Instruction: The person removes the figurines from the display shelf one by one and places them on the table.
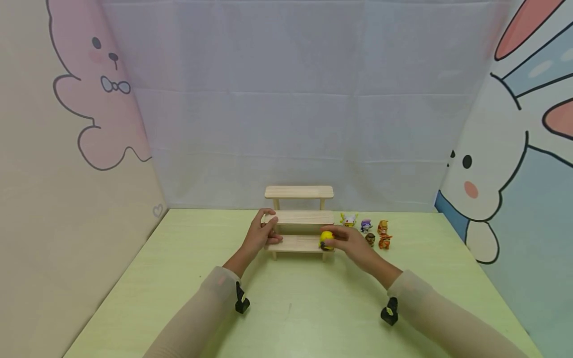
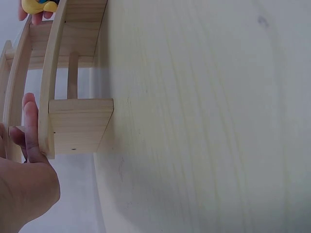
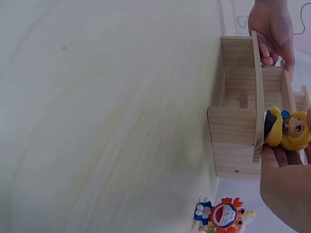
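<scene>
A three-tier wooden display shelf point(image 1: 299, 217) stands on the table. At its left end my left hand point(image 1: 257, 235) grips the middle tier, thumb on the board and other fingers about its edge. My right hand point(image 1: 358, 246) pinches a small yellow-haired figurine point(image 3: 291, 128) in a yellow and dark outfit. The figurine is upright at the right end of the lowest tier, its base right at the board. In the left wrist view, only the figurine's lower part point(image 2: 39, 6) shows at the top edge.
Several small figurines stand right of the shelf: a white and yellow one point(image 1: 348, 220), a purple one point(image 1: 366, 225), a brown one point(image 1: 370, 239) and orange ones point(image 1: 384, 242). A white cloth backdrop point(image 1: 295, 109) hangs behind; printed panels flank the table point(image 1: 286, 308).
</scene>
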Available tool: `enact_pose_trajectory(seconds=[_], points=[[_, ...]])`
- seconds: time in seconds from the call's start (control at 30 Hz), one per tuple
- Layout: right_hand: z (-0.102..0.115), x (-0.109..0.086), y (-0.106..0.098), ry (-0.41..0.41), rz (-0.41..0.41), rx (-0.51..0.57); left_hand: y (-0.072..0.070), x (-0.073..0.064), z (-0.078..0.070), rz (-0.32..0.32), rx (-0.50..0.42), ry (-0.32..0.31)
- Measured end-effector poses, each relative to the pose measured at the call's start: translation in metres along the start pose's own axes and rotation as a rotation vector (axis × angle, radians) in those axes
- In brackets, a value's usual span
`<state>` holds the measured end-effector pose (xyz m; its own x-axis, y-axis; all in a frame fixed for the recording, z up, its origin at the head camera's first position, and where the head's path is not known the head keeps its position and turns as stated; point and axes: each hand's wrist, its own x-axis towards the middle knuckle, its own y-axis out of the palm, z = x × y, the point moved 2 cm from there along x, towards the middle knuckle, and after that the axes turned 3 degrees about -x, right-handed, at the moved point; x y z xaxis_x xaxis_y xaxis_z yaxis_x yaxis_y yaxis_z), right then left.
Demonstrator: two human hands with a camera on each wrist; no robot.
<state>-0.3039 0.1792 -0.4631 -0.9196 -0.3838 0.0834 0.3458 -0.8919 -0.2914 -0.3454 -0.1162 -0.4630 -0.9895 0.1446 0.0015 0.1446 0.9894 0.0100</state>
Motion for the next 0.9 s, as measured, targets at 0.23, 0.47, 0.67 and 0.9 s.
enact_pose_trajectory(seconds=[0.23, 0.47, 0.67, 0.9], points=[[-0.005, -0.008, -0.011, 0.041, -0.013, 0.000, -0.001, 0.001, 0.001, 0.002, 0.000, 0.005], [-0.010, -0.017, -0.025, 0.037, -0.034, -0.018, 0.000, 0.001, 0.000, -0.004, -0.005, -0.001], [-0.018, -0.023, -0.033, 0.038, -0.034, 0.011, 0.000, 0.001, 0.000, -0.005, 0.001, 0.000], [-0.027, -0.030, -0.037, 0.062, -0.002, 0.024, 0.000, 0.001, 0.002, -0.015, 0.017, -0.004]])
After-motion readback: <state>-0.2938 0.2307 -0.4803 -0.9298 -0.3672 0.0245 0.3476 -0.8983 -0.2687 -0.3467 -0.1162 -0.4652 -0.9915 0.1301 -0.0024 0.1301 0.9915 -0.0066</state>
